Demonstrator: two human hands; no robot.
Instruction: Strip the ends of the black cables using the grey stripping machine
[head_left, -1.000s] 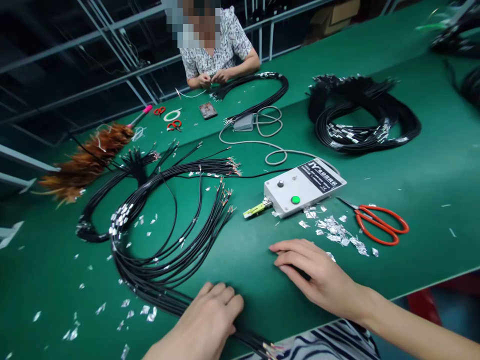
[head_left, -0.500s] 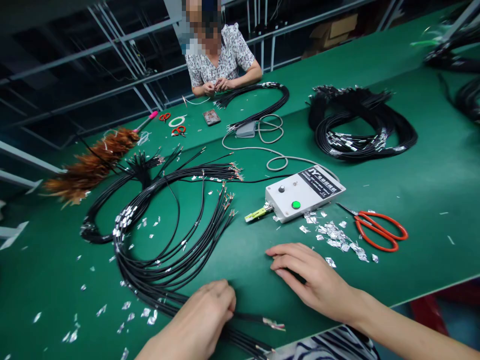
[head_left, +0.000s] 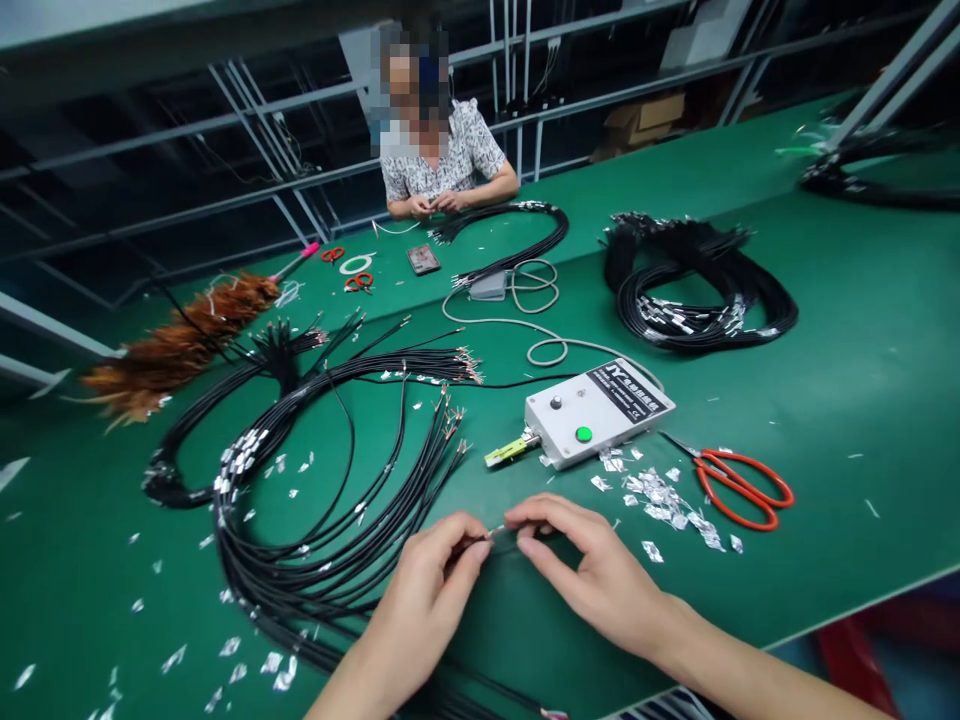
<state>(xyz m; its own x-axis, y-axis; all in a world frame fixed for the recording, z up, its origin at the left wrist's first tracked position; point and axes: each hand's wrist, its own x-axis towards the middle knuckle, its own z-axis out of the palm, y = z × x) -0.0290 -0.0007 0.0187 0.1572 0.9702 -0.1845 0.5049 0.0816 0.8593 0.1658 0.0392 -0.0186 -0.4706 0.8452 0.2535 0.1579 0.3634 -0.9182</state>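
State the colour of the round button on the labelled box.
The button is bright green, best seen in the head view, the only one here.

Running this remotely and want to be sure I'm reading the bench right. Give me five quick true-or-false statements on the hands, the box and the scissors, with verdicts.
1. The left hand pinches a thin wire end. True.
2. The right hand holds the scissors. False: its fingertips are by the wire end, and the scissors lie on the table.
3. The button on the grey box is green. True.
4. The yellow-green clip on the box points toward the scissors. False: it points away from them, to the left.
5. Silver foil scraps lie near the scissors. True.
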